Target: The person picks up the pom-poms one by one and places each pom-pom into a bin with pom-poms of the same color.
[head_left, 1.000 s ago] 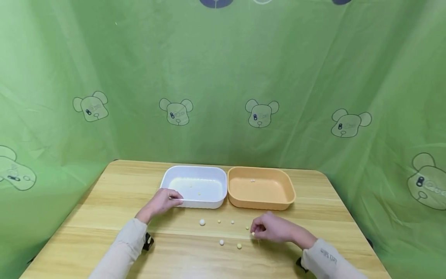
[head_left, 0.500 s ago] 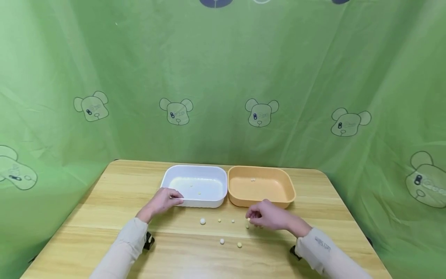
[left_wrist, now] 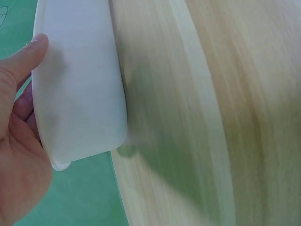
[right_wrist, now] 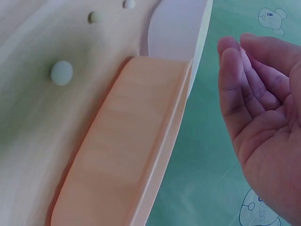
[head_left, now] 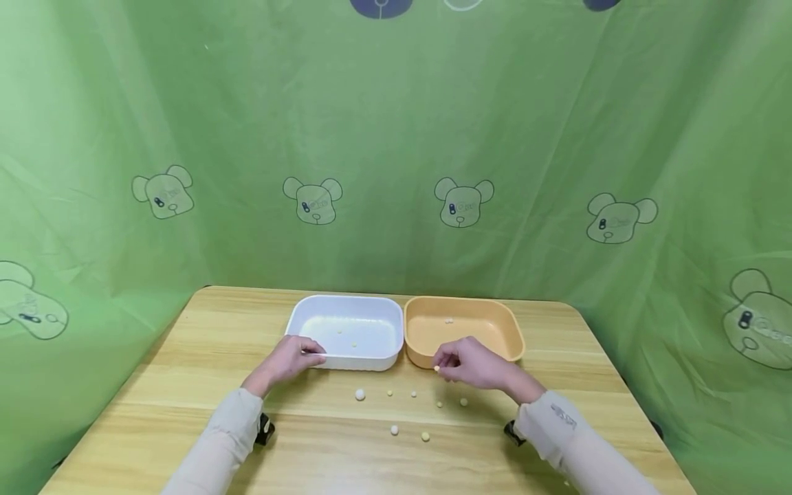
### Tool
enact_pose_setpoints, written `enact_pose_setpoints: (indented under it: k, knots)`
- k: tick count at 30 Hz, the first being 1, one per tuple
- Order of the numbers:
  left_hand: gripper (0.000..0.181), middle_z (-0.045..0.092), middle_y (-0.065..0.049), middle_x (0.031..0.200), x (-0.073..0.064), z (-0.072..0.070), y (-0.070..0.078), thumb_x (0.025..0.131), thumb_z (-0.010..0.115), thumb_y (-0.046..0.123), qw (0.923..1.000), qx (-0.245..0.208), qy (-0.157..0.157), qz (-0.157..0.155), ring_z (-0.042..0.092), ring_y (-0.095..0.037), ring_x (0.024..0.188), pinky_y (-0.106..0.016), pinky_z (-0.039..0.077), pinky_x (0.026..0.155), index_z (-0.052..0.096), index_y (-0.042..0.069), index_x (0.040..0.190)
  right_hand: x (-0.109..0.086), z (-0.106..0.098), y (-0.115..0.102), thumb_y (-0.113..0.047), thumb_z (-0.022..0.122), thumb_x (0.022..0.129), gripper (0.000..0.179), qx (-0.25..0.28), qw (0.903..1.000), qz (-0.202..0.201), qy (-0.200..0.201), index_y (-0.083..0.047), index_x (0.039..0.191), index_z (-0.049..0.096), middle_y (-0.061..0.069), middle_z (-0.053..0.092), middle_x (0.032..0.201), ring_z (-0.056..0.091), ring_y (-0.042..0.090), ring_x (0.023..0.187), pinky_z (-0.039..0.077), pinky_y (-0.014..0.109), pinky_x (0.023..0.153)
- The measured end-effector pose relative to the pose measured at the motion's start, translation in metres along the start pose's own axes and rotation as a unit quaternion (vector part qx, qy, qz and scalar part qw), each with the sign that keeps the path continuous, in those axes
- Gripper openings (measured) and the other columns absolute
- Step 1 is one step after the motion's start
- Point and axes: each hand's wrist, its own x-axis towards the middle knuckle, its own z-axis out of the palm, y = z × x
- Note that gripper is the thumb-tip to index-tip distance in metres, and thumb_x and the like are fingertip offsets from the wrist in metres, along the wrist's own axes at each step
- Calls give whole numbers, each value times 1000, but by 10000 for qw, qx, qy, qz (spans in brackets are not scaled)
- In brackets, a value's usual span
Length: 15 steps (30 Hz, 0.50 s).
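Note:
At the near left corner of the white plastic bin (head_left: 361, 362), my left hand (head_left: 287, 359) grips the rim. The left wrist view shows that thumb (left_wrist: 35, 52) on the bin's outer wall, with the other fingers behind the rim. My right hand (head_left: 473, 364) pinches a small yellow ball (head_left: 436, 369) at the front edge of the orange bin (head_left: 423, 359). From the right wrist the hand (right_wrist: 263, 99) appears with thumb and fingertips together, the ball hidden between them. Two tiny yellow balls (head_left: 354, 345) lie in the white bin, two tiny white ones (head_left: 449, 321) in the orange bin.
Several loose balls lie on the wooden table (head_left: 334, 454) before the bins: a larger white ball (head_left: 359, 394), a yellow ball (head_left: 425, 436), a white ball (head_left: 394, 430) and a pale ball (head_left: 464, 402) among them. A green curtain (head_left: 396, 247) hangs behind the table.
My right hand has moved from the tabletop up and away toward the orange bin, carrying the yellow ball, and the pale ball beneath it is uncovered. My left hand stays on the white bin.

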Motion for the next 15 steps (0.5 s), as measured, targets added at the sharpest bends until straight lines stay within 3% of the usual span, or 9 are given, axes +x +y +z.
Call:
enact_pose_setpoints:
  k: [8, 15]
  knots:
    - [7, 70, 4, 86, -1, -1, 3, 86, 70, 18, 10000, -23, -5, -58, 62, -13, 82, -33, 48, 77, 74, 13, 89, 9, -4, 3, -2, 67, 85, 7, 30, 9997, 129, 188, -2, 92, 68, -5, 63, 76, 58, 8, 70, 51, 25, 65]
    - [9, 69, 5, 86, 0, 1, -1, 86, 70, 21, 10000, -45, -5, 24, 62, -11, 81, -31, 49, 76, 74, 14, 90, 16, -7, -3, -3, 66, 85, 9, 47, 9993, 243, 291, -2, 94, 68, -5, 63, 78, 59, 10, 72, 51, 25, 66]
